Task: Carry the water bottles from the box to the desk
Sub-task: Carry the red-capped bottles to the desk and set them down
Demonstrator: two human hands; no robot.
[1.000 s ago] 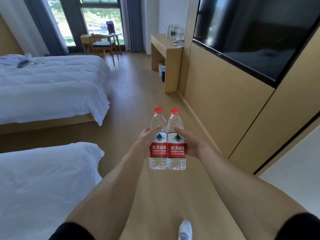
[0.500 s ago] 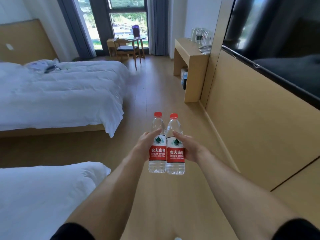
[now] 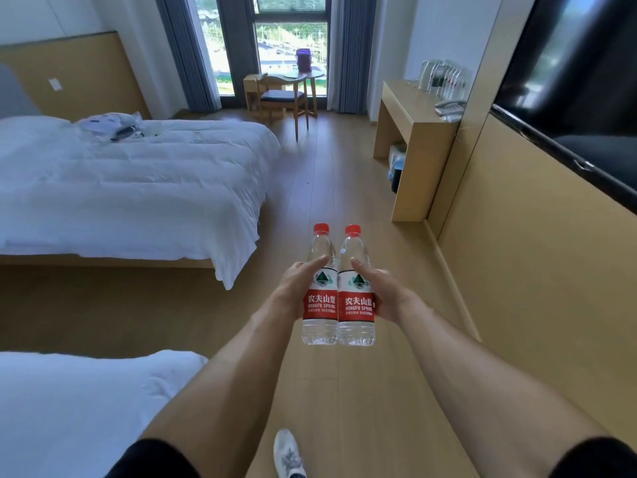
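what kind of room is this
Most likely a hotel twin room: two white-made beds and, a wall-mounted TV, and a built-in desk with a phone and glasses.

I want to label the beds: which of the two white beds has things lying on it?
The farther bed, beside the wooden headboard: small items lie near its head. The nearer bed, at bottom left, shows only white bedding.

A white-quilted bed [image 3: 131, 188] stands at left with loose items near its pillow end; a second bed [image 3: 69, 408] lies nearer. A wooden chair [image 3: 281, 98] and small round table [image 3: 305, 75] sit by the window [image 3: 291, 36]. A dark screen [image 3: 568, 81] hangs at right.
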